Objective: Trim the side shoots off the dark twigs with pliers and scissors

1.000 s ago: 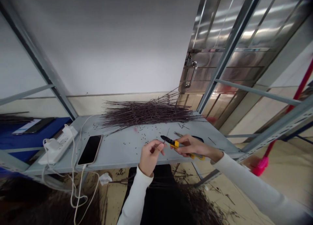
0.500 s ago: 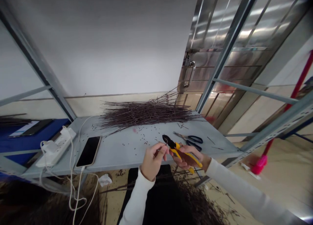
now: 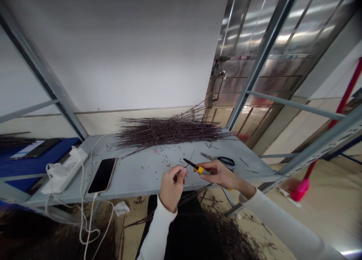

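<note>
My left hand (image 3: 171,185) pinches a thin dark twig (image 3: 192,155), whose tip sticks up past the fingertips. In my right hand (image 3: 221,173) is a pair of cutting pliers (image 3: 200,169) with yellow and grey handles. Turned edge-on, the dark jaws point left and lie close beside the twig; whether they touch it, I cannot tell. Both hands are over the front edge of the grey shelf (image 3: 132,182). Behind them a large heap of dark twigs (image 3: 166,132) lies along the back. Black-handled scissors (image 3: 226,161) rest beyond my right hand, partly covered by it.
A phone (image 3: 102,175) on a charging cable and a white power strip (image 3: 66,171) occupy the shelf's left side. Small dark clippings dot the surface. Metal uprights (image 3: 254,69) frame both sides. More twigs (image 3: 234,230) lie below, near my lap.
The pliers have turned from showing their flat side to edge-on, with my right hand now over their handles. My left hand has shifted slightly left, and more of the twig shows.
</note>
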`<action>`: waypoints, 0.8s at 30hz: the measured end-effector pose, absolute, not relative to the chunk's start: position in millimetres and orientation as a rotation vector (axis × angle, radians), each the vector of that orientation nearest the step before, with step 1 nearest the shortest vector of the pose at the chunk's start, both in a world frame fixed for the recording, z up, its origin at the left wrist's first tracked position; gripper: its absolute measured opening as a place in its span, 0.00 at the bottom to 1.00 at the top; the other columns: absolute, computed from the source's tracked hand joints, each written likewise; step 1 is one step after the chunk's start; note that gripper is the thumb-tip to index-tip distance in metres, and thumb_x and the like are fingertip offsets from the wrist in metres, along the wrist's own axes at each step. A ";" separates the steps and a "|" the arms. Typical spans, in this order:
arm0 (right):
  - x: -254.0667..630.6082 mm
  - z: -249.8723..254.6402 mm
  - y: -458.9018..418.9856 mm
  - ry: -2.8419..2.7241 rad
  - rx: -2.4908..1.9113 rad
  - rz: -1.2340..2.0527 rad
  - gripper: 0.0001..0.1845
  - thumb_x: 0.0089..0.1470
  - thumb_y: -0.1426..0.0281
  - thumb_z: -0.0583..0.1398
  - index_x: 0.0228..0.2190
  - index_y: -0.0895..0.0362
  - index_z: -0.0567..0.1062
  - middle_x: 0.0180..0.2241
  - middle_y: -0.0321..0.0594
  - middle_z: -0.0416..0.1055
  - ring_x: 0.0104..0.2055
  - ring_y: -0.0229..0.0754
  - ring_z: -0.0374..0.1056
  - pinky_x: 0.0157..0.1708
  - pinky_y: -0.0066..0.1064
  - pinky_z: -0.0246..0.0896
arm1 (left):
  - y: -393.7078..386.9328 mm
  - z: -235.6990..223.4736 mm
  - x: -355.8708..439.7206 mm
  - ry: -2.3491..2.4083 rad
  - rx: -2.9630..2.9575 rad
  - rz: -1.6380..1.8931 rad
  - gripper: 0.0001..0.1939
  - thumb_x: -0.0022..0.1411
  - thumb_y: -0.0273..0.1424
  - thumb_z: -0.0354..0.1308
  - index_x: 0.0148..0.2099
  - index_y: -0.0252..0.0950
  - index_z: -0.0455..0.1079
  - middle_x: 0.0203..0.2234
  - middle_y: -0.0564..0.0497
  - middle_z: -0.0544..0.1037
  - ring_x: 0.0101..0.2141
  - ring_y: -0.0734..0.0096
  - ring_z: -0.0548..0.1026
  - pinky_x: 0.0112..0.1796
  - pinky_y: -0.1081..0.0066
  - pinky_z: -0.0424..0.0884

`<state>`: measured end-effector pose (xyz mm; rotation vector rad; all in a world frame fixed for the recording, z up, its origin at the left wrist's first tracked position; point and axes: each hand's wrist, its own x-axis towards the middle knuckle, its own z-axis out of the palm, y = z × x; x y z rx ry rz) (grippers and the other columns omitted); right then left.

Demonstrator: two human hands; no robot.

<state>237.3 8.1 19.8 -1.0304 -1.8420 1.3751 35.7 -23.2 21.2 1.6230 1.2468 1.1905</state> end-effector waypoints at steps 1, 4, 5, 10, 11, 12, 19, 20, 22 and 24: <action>236.5 19.8 6.7 -1.879 -1.041 1.273 0.19 0.48 0.60 0.63 0.38 0.61 0.78 0.31 0.42 0.72 0.33 0.41 0.66 0.31 0.30 0.62 | -25.1 21.0 37.0 1.272 1.622 1.198 0.16 0.61 0.38 0.49 0.24 0.37 0.65 0.13 0.57 0.63 0.17 0.74 0.62 0.24 0.73 0.57; 232.4 16.5 0.5 -1.974 -1.106 0.972 0.19 0.49 0.62 0.62 0.41 0.60 0.77 0.32 0.44 0.72 0.33 0.43 0.67 0.30 0.31 0.64 | -29.4 19.4 40.9 1.331 1.592 1.200 0.16 0.62 0.38 0.48 0.25 0.37 0.65 0.12 0.57 0.63 0.16 0.73 0.61 0.23 0.72 0.56; 230.3 14.6 -1.9 -1.997 -1.125 0.863 0.19 0.50 0.63 0.61 0.42 0.60 0.77 0.31 0.43 0.72 0.31 0.42 0.67 0.29 0.30 0.63 | -30.1 18.7 42.2 1.336 1.573 1.209 0.16 0.62 0.38 0.48 0.25 0.37 0.65 0.12 0.57 0.63 0.16 0.73 0.61 0.23 0.72 0.56; 216.5 -0.3 -12.9 -1.989 -1.155 0.272 0.18 0.51 0.68 0.59 0.44 0.59 0.74 0.31 0.44 0.73 0.27 0.40 0.68 0.27 0.30 0.66 | -31.9 14.7 49.1 1.284 1.459 1.328 0.17 0.64 0.40 0.47 0.25 0.38 0.63 0.13 0.58 0.59 0.18 0.73 0.60 0.24 0.72 0.56; 213.7 -4.2 -14.5 -1.972 -1.157 0.140 0.18 0.52 0.68 0.58 0.45 0.59 0.73 0.33 0.45 0.74 0.30 0.42 0.69 0.30 0.32 0.68 | -32.7 13.6 50.7 1.276 1.434 1.346 0.17 0.64 0.41 0.47 0.25 0.38 0.63 0.14 0.58 0.58 0.18 0.73 0.59 0.23 0.72 0.56; 211.0 -8.1 -15.8 -1.950 -1.163 0.012 0.18 0.52 0.68 0.58 0.46 0.58 0.73 0.35 0.46 0.74 0.33 0.45 0.71 0.33 0.34 0.69 | -33.6 12.3 52.3 1.270 1.407 1.361 0.18 0.64 0.42 0.47 0.25 0.38 0.62 0.14 0.58 0.57 0.18 0.73 0.58 0.23 0.72 0.55; 198.0 -11.6 -20.0 -1.856 -1.182 -0.031 0.17 0.52 0.68 0.58 0.45 0.58 0.73 0.35 0.47 0.75 0.35 0.45 0.71 0.35 0.33 0.68 | -33.2 7.6 55.6 1.253 1.354 1.387 0.19 0.64 0.45 0.47 0.27 0.38 0.63 0.14 0.59 0.55 0.18 0.74 0.55 0.22 0.72 0.53; 197.3 -7.1 -20.5 -1.844 -1.198 0.101 0.17 0.52 0.67 0.58 0.44 0.58 0.74 0.33 0.45 0.74 0.32 0.43 0.70 0.32 0.31 0.67 | -31.9 8.6 54.7 1.256 1.387 1.393 0.19 0.64 0.45 0.46 0.27 0.38 0.63 0.15 0.58 0.56 0.18 0.74 0.55 0.23 0.72 0.53; 197.0 3.7 -21.9 -1.827 -1.218 0.397 0.15 0.52 0.64 0.58 0.40 0.59 0.75 0.28 0.41 0.72 0.26 0.39 0.65 0.26 0.28 0.63 | -29.3 11.2 52.9 1.258 1.456 1.408 0.19 0.65 0.44 0.46 0.27 0.38 0.62 0.15 0.58 0.56 0.18 0.73 0.56 0.24 0.72 0.53; 197.6 13.6 -23.5 -1.801 -1.195 0.671 0.16 0.52 0.61 0.59 0.37 0.60 0.76 0.25 0.38 0.68 0.26 0.38 0.62 0.24 0.27 0.60 | -27.6 13.2 52.1 1.255 1.504 1.428 0.18 0.65 0.43 0.45 0.27 0.39 0.62 0.15 0.58 0.56 0.19 0.73 0.56 0.24 0.71 0.54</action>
